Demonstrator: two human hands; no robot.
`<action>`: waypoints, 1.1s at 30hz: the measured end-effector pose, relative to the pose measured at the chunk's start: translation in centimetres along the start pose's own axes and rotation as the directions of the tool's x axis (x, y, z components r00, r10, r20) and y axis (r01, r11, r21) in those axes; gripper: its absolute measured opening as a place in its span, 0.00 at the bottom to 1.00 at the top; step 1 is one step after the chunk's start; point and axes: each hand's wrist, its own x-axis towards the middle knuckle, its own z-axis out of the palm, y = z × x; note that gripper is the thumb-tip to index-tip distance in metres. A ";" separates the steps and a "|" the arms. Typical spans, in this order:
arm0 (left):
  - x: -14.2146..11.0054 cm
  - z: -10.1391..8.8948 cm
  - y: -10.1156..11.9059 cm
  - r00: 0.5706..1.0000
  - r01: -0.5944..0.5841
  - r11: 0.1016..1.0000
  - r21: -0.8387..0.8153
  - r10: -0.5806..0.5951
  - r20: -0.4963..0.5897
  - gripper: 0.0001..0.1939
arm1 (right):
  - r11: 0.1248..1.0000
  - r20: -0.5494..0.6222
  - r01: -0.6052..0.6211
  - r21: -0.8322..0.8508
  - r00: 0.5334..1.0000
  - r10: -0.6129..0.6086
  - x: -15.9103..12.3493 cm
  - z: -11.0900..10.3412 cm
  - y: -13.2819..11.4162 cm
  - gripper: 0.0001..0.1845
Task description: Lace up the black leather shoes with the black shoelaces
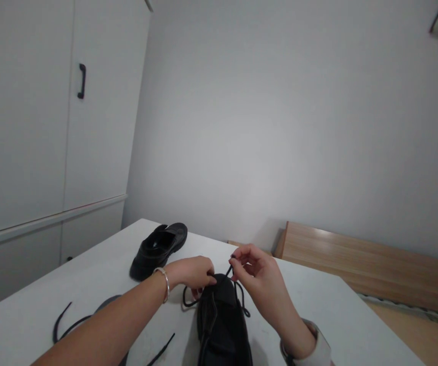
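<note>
A black shoe (226,325) stands on the white table in front of me, its toe pointing away. My right hand (255,272) pinches a black shoelace (228,271) just above the shoe's front. At the shoe's left side, my left hand (196,274) has its fingers curled against the upper; what they grip is partly hidden. Loops of lace hang on both sides of the shoe. A second black shoe (158,249) lies further back on the left.
Loose black lace (66,325) and a dark grey item, partly behind my left forearm, lie on the white table (310,290). White cabinets (100,142) rise at left. A wooden headboard-like panel (356,264) stands beyond the table at right.
</note>
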 end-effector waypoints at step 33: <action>-2.3 -1.0 5.0 0.709 -0.654 0.642 -0.400 0.336 -0.620 0.12 | 0.977 0.010 0.199 -0.075 0.980 -0.199 -1.5 0.4 -4.8 0.03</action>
